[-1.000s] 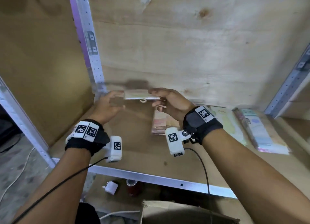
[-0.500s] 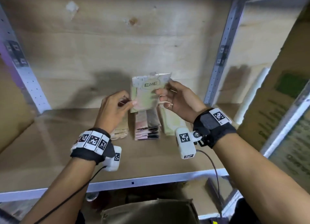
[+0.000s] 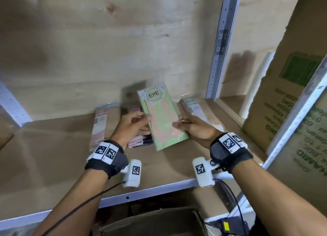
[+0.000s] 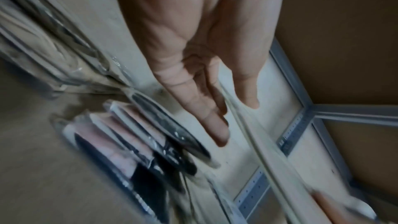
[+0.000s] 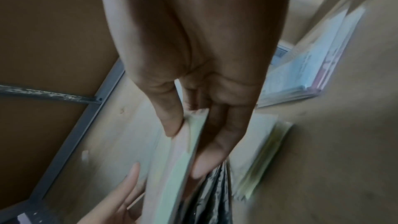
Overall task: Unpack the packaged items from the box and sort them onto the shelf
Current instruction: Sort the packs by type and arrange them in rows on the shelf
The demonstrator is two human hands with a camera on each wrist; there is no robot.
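Observation:
A flat green and pink packet [image 3: 163,122] marked ENE is held tilted, its lower end over the middle stack of packets [image 3: 139,143] on the wooden shelf [image 3: 53,161]. My left hand [image 3: 144,120] pinches the packet's left edge, thumb on top. My right hand [image 3: 178,122] pinches its right edge. In the right wrist view the thumb and fingers of my right hand [image 5: 187,149] clamp the packet [image 5: 172,180]. The left wrist view shows my left hand [image 4: 237,118] with the packet's thin edge [image 4: 269,156] running between thumb and fingers.
Another stack of packets [image 3: 100,124] lies to the left and one [image 3: 194,108] to the right against the metal upright [image 3: 219,46]. A printed cardboard carton [image 3: 292,97] stands in the bay to the right. The open brown box [image 3: 150,221] sits below the shelf's front rail.
The packet came down from upright in front of the back wall to a tilt low over the middle stack. Both hands dropped with it and kept their hold.

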